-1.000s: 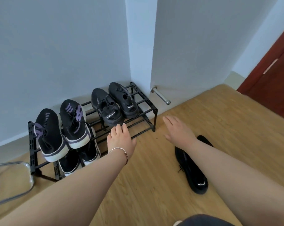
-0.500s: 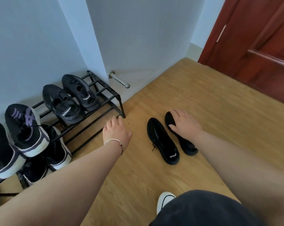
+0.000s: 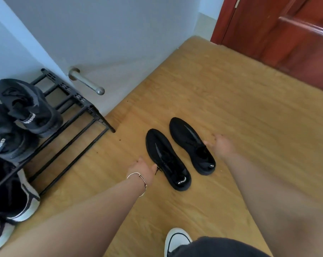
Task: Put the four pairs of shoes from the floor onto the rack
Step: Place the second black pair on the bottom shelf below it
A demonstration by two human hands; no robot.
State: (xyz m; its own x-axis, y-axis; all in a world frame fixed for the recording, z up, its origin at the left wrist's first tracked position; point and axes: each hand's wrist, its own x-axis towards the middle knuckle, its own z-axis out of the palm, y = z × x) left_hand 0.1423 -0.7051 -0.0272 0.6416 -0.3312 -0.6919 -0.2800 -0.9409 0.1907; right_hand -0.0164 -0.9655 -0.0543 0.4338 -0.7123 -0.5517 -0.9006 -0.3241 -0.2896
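Two all-black shoes lie side by side on the wooden floor, toes pointing away: the left shoe [image 3: 167, 159] and the right shoe [image 3: 191, 144]. My left hand [image 3: 143, 170], a thin bracelet on its wrist, touches the left shoe's outer side near the laces. My right hand [image 3: 221, 145] rests against the right shoe's outer side by its opening. Neither shoe is lifted. The black metal rack [image 3: 79, 102] stands at the left against the wall, with dark sneakers [image 3: 30, 107] on its top tier and black-and-white sneakers [image 3: 18, 197] on the lower tier.
A metal door stopper [image 3: 86, 81] sticks out of the white wall just right of the rack. A red-brown wooden door [image 3: 286, 32] fills the upper right. My own white shoe [image 3: 175, 240] is at the bottom edge.
The view has swung right, away from the rack. My left hand moved from the rack's corner to the left black shoe. My right hand slid from the right shoe's toe to its side.
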